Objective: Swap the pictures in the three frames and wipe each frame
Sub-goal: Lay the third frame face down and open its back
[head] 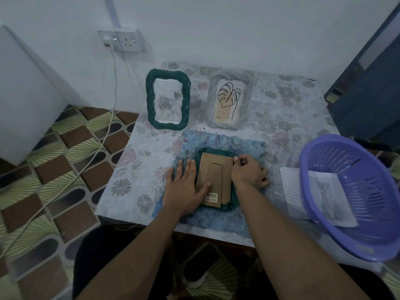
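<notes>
Cardboard, brown and facing up, lay nearest the person: the cardboard back [213,176] of a face-down green frame [218,150], which rested on a blue cloth [216,137] at the six o'clock edge of the table [151,169]. The left hand [186,187] lay flat at the back's nine o'clock side, fingers straight and thumb pressing on the board. It held nothing. The right hand [249,172] was curled at the three o'clock side, thumb and forefinger pinched at the back's upper corner.

The step in hand seemed to be opening or closing this frame's back; which of the two could not be told. The next move likely called for the left hand to pin the frame while the right worked the corner or a tab.

The hands hid any catches, and this frame's picture side was out of sight.

At three o'clock stood a lavender basket [368,213] over a sheet with a cat picture [324,191]. Whether the sheet lay in the basket or under it was unclear.

Farther off, at eleven o'clock, was a second green frame [149,98]. Its roses might have been a picture or the tablecloth seen through glass. At one o'clock a grey frame [229,76] held a leaf drawing.
</notes>
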`<state>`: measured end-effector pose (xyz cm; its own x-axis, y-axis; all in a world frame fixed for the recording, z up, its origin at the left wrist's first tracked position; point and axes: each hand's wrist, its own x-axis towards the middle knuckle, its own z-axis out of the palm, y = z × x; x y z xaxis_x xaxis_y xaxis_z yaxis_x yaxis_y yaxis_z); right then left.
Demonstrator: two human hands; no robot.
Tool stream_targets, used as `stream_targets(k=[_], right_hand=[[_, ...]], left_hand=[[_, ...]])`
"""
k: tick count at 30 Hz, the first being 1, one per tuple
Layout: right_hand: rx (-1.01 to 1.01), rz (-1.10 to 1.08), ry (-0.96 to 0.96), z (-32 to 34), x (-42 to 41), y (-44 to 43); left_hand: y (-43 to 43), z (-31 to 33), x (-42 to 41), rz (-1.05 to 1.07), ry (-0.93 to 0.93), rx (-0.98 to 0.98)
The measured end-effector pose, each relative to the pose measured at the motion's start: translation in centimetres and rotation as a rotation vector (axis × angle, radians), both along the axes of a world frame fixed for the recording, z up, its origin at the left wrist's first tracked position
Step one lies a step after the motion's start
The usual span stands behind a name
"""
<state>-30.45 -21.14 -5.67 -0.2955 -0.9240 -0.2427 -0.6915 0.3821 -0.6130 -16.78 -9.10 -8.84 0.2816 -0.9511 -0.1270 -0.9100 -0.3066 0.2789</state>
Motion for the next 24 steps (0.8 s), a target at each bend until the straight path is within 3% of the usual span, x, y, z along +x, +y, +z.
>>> stream_targets(k=[11,19,24], right_hand=[[-0.003,0.066,0.029,0.7,-0.9,0.3],[-0.257,0.61,0.216,-0.7,-2.8,4.4],[-0.234,0.818,0.256,-2.0,-3.6,7.5]], left_hand=[[0.1,0.3,-0.1,0.0,0.0,-0.013],[0.2,0.4,-0.1,-0.004,0.026,0.01],[0.2,0.5,-0.3,0.003,0.02,0.001]])
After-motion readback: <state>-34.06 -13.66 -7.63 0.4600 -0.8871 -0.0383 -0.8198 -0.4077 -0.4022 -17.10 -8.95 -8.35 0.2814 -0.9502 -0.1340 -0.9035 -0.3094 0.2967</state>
